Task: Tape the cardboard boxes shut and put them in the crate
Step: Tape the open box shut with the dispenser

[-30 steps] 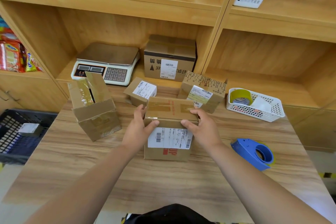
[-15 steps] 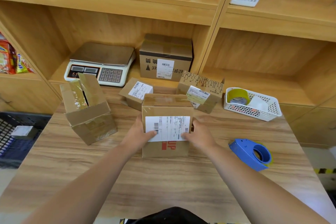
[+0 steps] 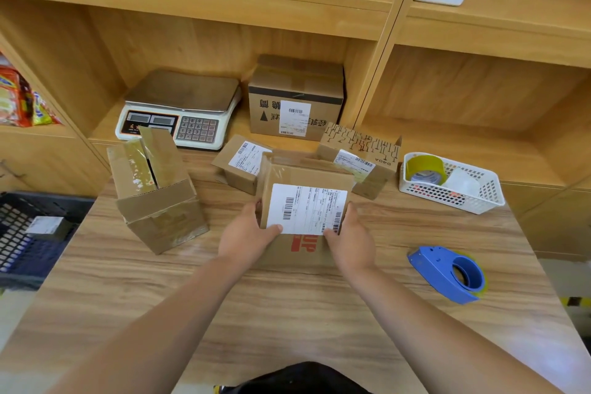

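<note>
Labelled cardboard box [image 3: 306, 208] gripped two-handed
Left hand [image 3: 245, 237] and right hand [image 3: 352, 240] clasp its sides — tape dispenser [image 3: 447, 272] at four o'clock.

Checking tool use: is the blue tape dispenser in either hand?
No, the blue tape dispenser lies on the table, while the left hand and right hand grip the labelled box.

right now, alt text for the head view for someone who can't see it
A left hand and right hand grip a labelled cardboard box by its sides at a wooden table. A blue tape dispenser lies to its right, an open-flapped box to its left, and a dark crate beyond the table's left edge.
</note>
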Available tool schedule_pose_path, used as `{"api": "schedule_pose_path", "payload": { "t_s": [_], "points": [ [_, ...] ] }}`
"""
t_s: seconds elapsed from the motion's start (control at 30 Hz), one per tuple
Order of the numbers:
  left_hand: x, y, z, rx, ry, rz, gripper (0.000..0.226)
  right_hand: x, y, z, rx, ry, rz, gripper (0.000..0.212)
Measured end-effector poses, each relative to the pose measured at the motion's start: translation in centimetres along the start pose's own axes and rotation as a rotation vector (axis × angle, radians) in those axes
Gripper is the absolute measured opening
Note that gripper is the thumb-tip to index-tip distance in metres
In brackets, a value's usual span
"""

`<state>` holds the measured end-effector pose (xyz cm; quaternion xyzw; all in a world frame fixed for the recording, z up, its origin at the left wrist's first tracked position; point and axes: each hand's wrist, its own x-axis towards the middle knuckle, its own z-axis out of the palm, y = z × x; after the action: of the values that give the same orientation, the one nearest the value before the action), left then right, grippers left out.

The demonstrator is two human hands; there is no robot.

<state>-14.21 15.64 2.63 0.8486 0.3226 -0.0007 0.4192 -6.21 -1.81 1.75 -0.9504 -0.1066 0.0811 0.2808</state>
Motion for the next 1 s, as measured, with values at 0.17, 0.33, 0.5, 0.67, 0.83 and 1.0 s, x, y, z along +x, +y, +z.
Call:
{"api": "schedule_pose_path", "payload": {
  "t_s": [0.17, 0.33, 0.5, 0.67, 0.83, 1.0],
  "points": [
    [0.0, 0.8, -0.3, 0.008, 0.084, 0.046, 0.082, -0.2, -0.1, 0.9, 0.024, -0.037, 0.061, 0.087],
    [-0.2, 1.7, -0.8, 0.130, 0.134, 0.132, 0.076, -0.5, 0.4, 0.8, 0.050, 0.005, 0.090, 0.101],
    [-0.9, 3.5, -1.2, 0.341, 0.126, 0.286, 0.069, -0.4, 0.2, -1.0, -0.052, 0.168, -0.072, 0.107],
    [-1.3, 4.1, -0.3, 0.376, 0.055, 0.363, 0.067, -0.6, 0.8, -1.8, -0.133, 0.209, -0.241, 0.113],
    [-1.9, 3.8, 1.2, 0.374, 0.000, 0.436, 0.069, -2.0, 2.0, -1.8, -0.110, 0.204, -0.214, 0.111],
    [-2.2, 2.7, 3.1, 0.431, -0.033, 0.594, 0.069, -3.5, 3.9, -2.2, -0.121, 0.196, -0.155, 0.105]
  ]
}}
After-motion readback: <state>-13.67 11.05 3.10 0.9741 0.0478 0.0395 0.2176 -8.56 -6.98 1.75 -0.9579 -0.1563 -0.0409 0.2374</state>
